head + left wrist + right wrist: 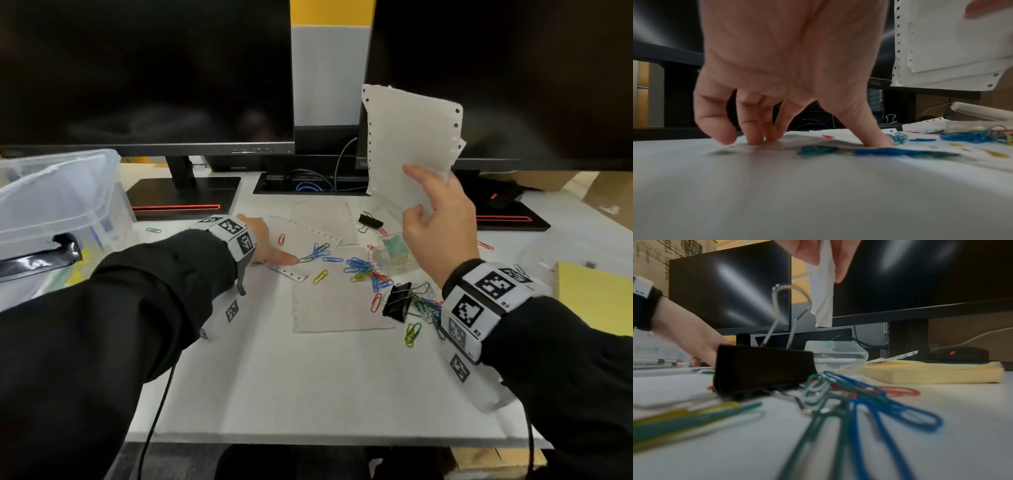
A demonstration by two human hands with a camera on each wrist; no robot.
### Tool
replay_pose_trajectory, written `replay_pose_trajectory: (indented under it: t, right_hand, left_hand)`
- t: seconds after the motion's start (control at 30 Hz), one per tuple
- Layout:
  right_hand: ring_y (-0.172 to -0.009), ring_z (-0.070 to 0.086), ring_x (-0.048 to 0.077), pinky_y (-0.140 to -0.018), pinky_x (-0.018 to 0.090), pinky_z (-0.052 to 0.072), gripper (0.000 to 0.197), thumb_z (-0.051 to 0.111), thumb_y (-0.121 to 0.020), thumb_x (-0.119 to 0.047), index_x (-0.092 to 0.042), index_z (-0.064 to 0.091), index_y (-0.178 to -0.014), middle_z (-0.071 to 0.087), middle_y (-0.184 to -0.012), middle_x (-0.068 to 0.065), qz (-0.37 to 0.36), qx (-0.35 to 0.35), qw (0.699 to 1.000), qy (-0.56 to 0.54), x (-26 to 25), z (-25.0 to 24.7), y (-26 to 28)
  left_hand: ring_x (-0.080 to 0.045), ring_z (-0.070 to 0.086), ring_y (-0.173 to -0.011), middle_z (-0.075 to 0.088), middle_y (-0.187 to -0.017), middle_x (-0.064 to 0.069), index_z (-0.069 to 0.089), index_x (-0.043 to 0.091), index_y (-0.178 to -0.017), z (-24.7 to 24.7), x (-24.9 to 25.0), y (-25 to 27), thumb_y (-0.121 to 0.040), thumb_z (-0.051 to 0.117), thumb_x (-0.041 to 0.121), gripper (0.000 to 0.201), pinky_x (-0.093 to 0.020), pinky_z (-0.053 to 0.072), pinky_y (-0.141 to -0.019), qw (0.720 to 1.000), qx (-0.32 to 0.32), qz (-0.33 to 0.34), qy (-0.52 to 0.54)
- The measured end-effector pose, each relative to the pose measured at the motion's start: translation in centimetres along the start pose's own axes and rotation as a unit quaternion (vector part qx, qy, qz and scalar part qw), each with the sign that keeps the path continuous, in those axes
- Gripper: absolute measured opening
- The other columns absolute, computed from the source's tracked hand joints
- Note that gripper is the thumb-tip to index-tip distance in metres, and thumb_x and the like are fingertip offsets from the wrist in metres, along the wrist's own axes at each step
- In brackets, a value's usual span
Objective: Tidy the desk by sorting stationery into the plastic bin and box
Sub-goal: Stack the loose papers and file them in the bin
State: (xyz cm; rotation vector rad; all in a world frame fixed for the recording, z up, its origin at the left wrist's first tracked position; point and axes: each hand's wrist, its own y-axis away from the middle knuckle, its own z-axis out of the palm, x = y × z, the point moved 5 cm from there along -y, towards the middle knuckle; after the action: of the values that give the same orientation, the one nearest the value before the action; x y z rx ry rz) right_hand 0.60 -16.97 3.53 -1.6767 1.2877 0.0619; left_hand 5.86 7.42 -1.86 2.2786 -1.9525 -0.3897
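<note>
— What have you got hold of?

— My right hand (436, 222) pinches a thin sheaf of white, hole-edged printer sheets (411, 137), held upright in front of the right black monitor (531, 78). My left hand (270, 245) is down on another white perforated sheet lying flat on the desk (291, 246), thumb and fingertips (754, 138) pressing it; whether I've got an edge lifted, I cannot tell.

— How will that flat one handle?

— I'd judge it very light, limp and easily creased. It has coloured paper clips (363, 267) lying on and around it, so they'd likely slide off as it comes up. I'd take it at the perforated margin, thumb beneath, fingers on top.

— And the rest?

— More sheets lie flat mid-desk, with a large black binder clip (397, 301) and a smaller black binder clip (370, 221) among them. The clear plastic bin (58, 205) sits at my far left; a small clear plastic box (836, 352) stands beyond the clips, near a yellow pad of sticky notes (931, 372).
</note>
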Motion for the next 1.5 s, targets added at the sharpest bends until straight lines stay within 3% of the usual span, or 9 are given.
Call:
replay_pose_trajectory:
  t: [0.23,0.47,0.63,0.77,0.9,1.07,1.17,1.33,1.5]
  right_hand:
    - [-0.13,0.04,0.019,-0.074,-0.017,0.02,0.051,0.046,-0.085,0.004,-0.014,0.048,-0.133,0.041,-0.141,0.009,0.023,-0.01,1.0,0.009,0.4,0.2,-0.2]
    - [-0.125,0.042,0.019,-0.09,0.008,0.031,0.048,0.046,-0.086,0.002,-0.014,0.05,-0.131,0.043,-0.137,0.009,0.028,-0.01,1.0,0.003,-0.3,-0.1,0.0]
    - [-0.125,0.042,0.019,-0.075,-0.011,0.026,0.048,0.046,-0.086,0.002,-0.013,0.05,-0.131,0.042,-0.137,0.009,0.035,-0.013,0.999,-0.007,-0.2,0.0,0.1]
    - [-0.127,0.041,0.02,-0.092,0.01,0.031,0.048,0.047,-0.086,0.002,-0.014,0.049,-0.132,0.041,-0.138,0.008,0.038,-0.018,0.999,-0.005,-0.4,-0.1,0.2]
    - [-0.127,0.041,0.019,-0.091,0.01,0.031,0.048,0.047,-0.087,0.001,-0.013,0.048,-0.132,0.041,-0.138,0.008,0.039,-0.013,0.999,-0.003,-0.3,-0.2,0.1]
    - [-0.124,0.042,0.017,-0.076,-0.007,0.026,0.043,0.048,-0.089,-0.005,-0.012,0.049,-0.131,0.043,-0.136,0.009,0.032,0.0,0.999,-0.01,0.0,0.0,0.0]
    - [-0.119,0.041,0.008,-0.086,0.001,0.03,0.039,0.051,-0.092,-0.019,-0.013,0.05,-0.13,0.045,-0.135,0.007,0.024,0.001,0.999,-0.03,-0.3,0.0,0.0]
    - [-0.113,0.034,0.0,-0.082,-0.011,0.024,0.052,0.065,-0.083,-0.036,-0.015,0.051,-0.129,0.045,-0.132,0.003,0.005,-0.021,0.998,-0.062,-0.8,0.2,0.2]
    - [-0.122,0.041,0.013,-0.096,0.009,0.027,0.062,0.071,-0.078,-0.035,-0.015,0.046,-0.132,0.043,-0.133,0.006,0.034,0.002,0.997,-0.069,-0.6,-0.3,0.2]
  left_hand:
    - [-0.031,0.039,-0.129,0.033,-0.145,-0.01,0.022,0.028,-0.144,0.8,0.6,0.7,-0.057,0.067,0.072,0.107,-0.045,0.036,-0.106,0.995,-0.042,0.07,0.055]
    - [-0.026,0.052,-0.105,0.054,-0.124,-0.015,0.05,0.003,-0.124,0.7,0.1,0.1,-0.073,0.046,0.076,0.088,-0.034,0.043,-0.092,0.996,0.013,0.007,0.088]
    - [-0.026,0.048,-0.116,0.049,-0.128,-0.013,0.043,0.008,-0.133,0.8,-0.4,-0.5,-0.066,0.06,0.072,0.094,-0.036,0.04,-0.099,0.997,-0.005,0.004,0.081]
    - [-0.024,0.055,-0.1,0.06,-0.115,-0.009,0.055,0.007,-0.122,0.8,-0.3,-1.0,-0.065,0.073,0.057,0.079,-0.032,0.045,-0.088,0.987,-0.018,0.02,0.159]
    - [-0.028,0.055,-0.106,0.058,-0.115,-0.013,0.054,0.002,-0.122,-0.4,-0.1,-0.8,-0.072,0.075,0.039,0.065,-0.034,0.045,-0.087,0.974,0.069,0.039,0.214]
    - [-0.024,0.06,-0.099,0.063,-0.105,-0.009,0.061,0.011,-0.11,-3.9,0.4,2.2,-0.079,0.07,0.018,0.033,-0.03,0.048,-0.078,0.876,0.25,0.154,0.381]
    - [-0.017,0.062,-0.088,0.064,-0.097,-0.003,0.063,0.016,-0.099,-6.1,0.5,4.1,-0.076,0.073,0.017,0.025,-0.029,0.054,-0.075,0.796,0.289,0.198,0.493]
    - [-0.003,0.065,-0.079,0.064,-0.09,0.004,0.062,0.015,-0.094,-8.7,2.9,6.3,-0.074,0.073,0.006,0.024,-0.023,0.057,-0.07,0.707,0.225,0.288,0.605]
    - [-0.011,0.069,-0.089,0.068,-0.105,-0.004,0.06,0.009,-0.113,-7.9,4.7,6.3,-0.082,0.063,0.001,0.032,-0.024,0.057,-0.073,0.626,0.132,0.315,0.701]
